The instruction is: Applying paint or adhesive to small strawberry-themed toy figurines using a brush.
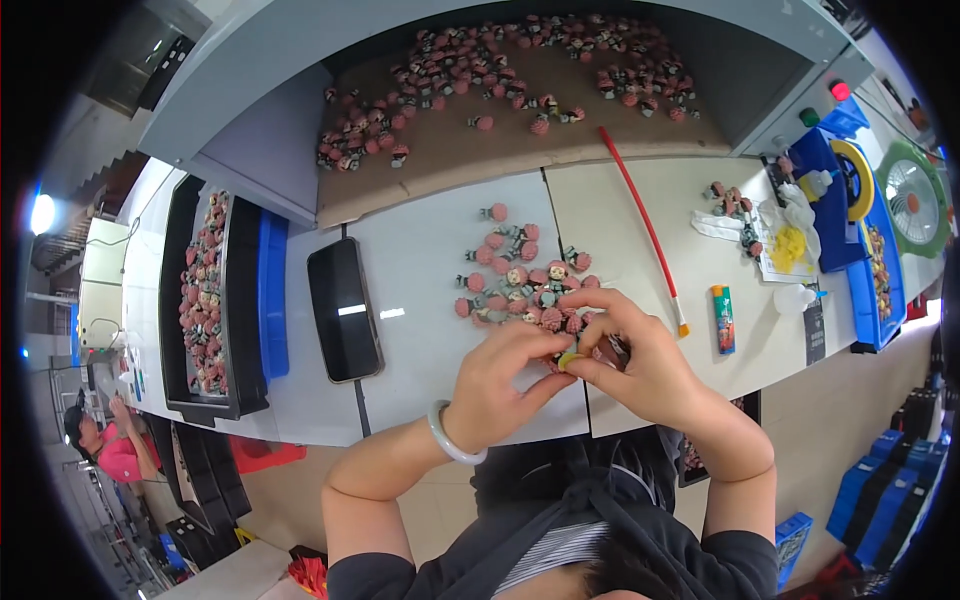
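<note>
My left hand (505,380), with a pale bangle at its wrist, pinches at a small yellow-green piece (568,360) between thumb and fingertips. Against it, my right hand (640,365) has its fingers curled round a small figurine (609,350), mostly hidden by the fingers. Both hands meet close to the table's near edge. Just beyond them lies a loose pile of small figurines (515,277) with pink, bumpy heads and grey-green bodies, some lying on their sides.
Many more figurines lie on a cardboard-lined shelf (450,160) and in a black tray (235,350). A phone (345,310) lies left of the pile. Rightward are a red-handled brush (645,220), a lighter (723,320), a squeeze bottle (795,298), a blue bin (875,300) and a green fan (910,200).
</note>
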`<state>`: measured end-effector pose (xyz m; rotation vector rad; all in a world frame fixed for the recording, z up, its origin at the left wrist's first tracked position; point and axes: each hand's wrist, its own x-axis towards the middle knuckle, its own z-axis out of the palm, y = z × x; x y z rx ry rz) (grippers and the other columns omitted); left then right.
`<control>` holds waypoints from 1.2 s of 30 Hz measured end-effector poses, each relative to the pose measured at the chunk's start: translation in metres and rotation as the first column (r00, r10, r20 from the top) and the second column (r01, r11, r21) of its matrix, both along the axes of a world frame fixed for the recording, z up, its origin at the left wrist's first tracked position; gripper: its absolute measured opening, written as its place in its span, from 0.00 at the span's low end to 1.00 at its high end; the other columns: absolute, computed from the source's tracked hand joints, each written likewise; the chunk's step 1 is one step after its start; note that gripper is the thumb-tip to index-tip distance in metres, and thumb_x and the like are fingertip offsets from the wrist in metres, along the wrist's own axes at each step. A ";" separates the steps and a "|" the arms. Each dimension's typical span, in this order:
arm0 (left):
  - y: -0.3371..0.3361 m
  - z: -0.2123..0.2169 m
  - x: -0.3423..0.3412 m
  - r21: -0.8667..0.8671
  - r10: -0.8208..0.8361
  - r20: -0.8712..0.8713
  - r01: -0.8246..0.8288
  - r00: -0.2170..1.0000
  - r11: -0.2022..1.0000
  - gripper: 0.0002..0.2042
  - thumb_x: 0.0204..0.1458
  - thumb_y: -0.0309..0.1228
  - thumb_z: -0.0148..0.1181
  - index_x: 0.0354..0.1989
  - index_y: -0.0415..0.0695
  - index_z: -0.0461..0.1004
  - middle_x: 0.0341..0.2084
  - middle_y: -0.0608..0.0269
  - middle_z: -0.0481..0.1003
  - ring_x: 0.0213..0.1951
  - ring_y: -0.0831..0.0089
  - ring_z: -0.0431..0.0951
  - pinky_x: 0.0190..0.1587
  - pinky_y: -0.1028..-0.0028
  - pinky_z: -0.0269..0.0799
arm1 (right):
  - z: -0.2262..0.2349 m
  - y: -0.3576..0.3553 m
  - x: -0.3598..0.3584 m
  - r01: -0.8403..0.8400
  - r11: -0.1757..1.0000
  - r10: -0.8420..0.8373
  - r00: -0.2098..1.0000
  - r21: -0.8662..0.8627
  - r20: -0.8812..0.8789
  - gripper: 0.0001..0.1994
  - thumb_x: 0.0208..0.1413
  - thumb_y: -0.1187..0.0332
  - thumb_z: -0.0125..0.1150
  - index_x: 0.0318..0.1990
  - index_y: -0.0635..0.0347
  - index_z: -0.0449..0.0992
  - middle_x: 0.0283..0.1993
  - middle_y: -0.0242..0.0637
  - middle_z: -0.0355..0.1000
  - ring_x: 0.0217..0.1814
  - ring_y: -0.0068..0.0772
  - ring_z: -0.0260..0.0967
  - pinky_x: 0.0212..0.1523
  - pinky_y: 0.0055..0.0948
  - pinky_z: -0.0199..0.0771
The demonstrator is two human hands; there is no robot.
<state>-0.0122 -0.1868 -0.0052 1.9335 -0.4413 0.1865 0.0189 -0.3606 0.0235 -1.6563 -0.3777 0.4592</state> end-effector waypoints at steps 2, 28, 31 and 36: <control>0.003 0.000 -0.001 0.038 0.014 0.058 -0.016 0.998 0.999 0.18 0.32 0.18 0.67 0.36 0.38 0.73 0.29 0.59 0.72 0.28 0.74 0.73 0.29 0.79 0.70 | -0.006 0.006 0.002 0.006 0.997 -0.003 0.999 -0.078 0.035 0.22 0.42 0.82 0.59 0.48 0.59 0.65 0.21 0.24 0.61 0.22 0.14 0.52 0.24 0.15 0.53; 0.009 0.000 -0.003 -0.227 -0.174 0.011 0.172 0.985 0.959 0.13 0.37 0.22 0.66 0.33 0.41 0.71 0.31 0.57 0.73 0.29 0.67 0.75 0.32 0.76 0.71 | -0.029 -0.003 -0.011 -0.055 0.975 0.080 0.991 0.217 -0.110 0.15 0.49 0.71 0.61 0.40 0.62 0.62 0.34 0.29 0.61 0.32 0.14 0.61 0.31 0.15 0.62; 0.012 0.003 -0.003 -0.335 -0.254 -0.123 0.201 0.959 0.921 0.11 0.38 0.19 0.64 0.31 0.39 0.72 0.34 0.56 0.72 0.32 0.69 0.76 0.35 0.77 0.73 | -0.027 -0.004 -0.011 -0.095 0.964 0.095 0.995 0.247 0.010 0.14 0.48 0.73 0.61 0.41 0.62 0.64 0.34 0.30 0.63 0.32 0.17 0.62 0.32 0.16 0.63; 0.012 0.008 -0.003 -0.606 -0.407 -0.363 0.120 0.838 0.786 0.10 0.37 0.15 0.65 0.29 0.37 0.72 0.32 0.55 0.72 0.33 0.73 0.74 0.35 0.77 0.72 | -0.021 -0.007 0.002 -0.223 0.961 0.126 0.879 0.162 0.459 0.14 0.41 0.80 0.62 0.38 0.58 0.70 0.26 0.32 0.68 0.26 0.29 0.66 0.27 0.25 0.66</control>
